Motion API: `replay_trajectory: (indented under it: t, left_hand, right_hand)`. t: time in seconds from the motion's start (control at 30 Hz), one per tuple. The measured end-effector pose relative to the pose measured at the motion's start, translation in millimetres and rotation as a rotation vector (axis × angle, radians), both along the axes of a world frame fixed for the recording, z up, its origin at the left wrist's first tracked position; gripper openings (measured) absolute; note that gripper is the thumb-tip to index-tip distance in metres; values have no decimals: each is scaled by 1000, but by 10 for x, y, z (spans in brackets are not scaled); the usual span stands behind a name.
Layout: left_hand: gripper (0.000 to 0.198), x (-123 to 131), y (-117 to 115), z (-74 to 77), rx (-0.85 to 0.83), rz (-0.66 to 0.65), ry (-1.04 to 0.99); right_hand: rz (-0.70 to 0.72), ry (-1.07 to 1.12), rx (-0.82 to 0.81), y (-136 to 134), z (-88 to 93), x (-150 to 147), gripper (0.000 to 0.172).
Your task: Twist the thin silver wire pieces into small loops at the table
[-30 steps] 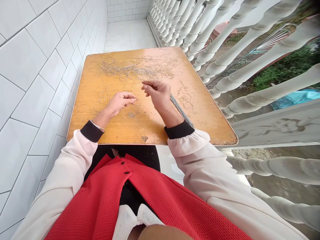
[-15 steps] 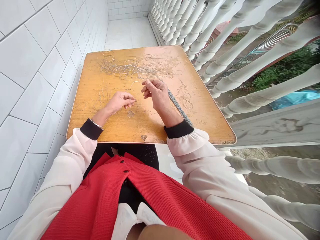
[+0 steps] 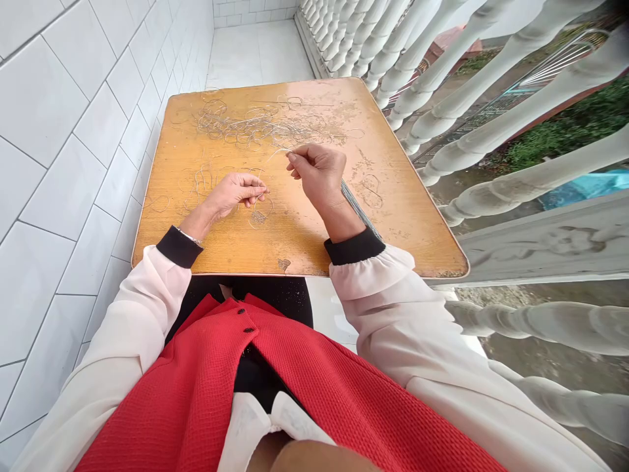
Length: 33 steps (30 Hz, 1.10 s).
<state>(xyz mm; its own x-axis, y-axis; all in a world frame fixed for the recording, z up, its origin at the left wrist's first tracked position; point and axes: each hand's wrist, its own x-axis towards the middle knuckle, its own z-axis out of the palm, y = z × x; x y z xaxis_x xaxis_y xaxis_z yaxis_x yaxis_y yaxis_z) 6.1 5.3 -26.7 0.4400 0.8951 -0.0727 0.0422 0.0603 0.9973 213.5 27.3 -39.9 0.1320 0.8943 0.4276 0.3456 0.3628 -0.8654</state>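
Honey-coloured wooden tabletop [image 3: 304,252] fills the middle of my head camera feed. I see the person's right hand [image 3: 317,174] narrowed to a pinch, thumb and forefinger holding a thin wire [image 3: 278,153]. From that pinch, the wire's short free end points left and slightly down, curving a little over the table. The left hand [image 3: 234,195] is curled, its fingers drawn in toward the thumb, just above a wire loop [image 3: 260,213]; I cannot tell whether it holds a strand. A bundle of straight wires [image 3: 358,208] lies just beside the right wrist, its long axis slanting down toward the right cuff [image 3: 354,247]. A wire tangle [image 3: 250,124] spreads across the far part of the table.
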Motion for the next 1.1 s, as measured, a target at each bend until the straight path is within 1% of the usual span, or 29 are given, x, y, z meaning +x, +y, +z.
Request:
replay_trajectory:
  t: [0.1,0.23,0.33,0.43,0.53,0.67,0.8,0.93,1.1]
  left_hand:
    - [13,-49,41,19,21,-11,22]
    - [16,-137,75,70,15,-68,122]
    - [14,-174,78,88,3,-71,157]
    - [11,-182,74,86,-25,-66,115]
    - [3,-191,67,94,-69,-64,58]
    - [19,-237,55,148,-104,-14,3]
    - [18,-291,67,194,-123,16,28]
    - [19,-307,94,192,-104,62,50]
    - [25,-314,89,237,-82,153,7]
  right_hand:
    - [-53,-58,69,16,4,58,25]
    - [-105,-148,113,21,16,142,24]
    - [-121,-218,106,35,-3,169,23]
    - [-116,-237,75,58,-35,168,23]
    - [-110,-233,45,71,-60,148,22]
    - [-58,-225,-75,69,-105,105,16]
    - [-15,-158,-192,76,-161,71,15]
    - [2,-64,-193,77,-165,69,19]
    - [42,26,-200,67,-105,101,20]
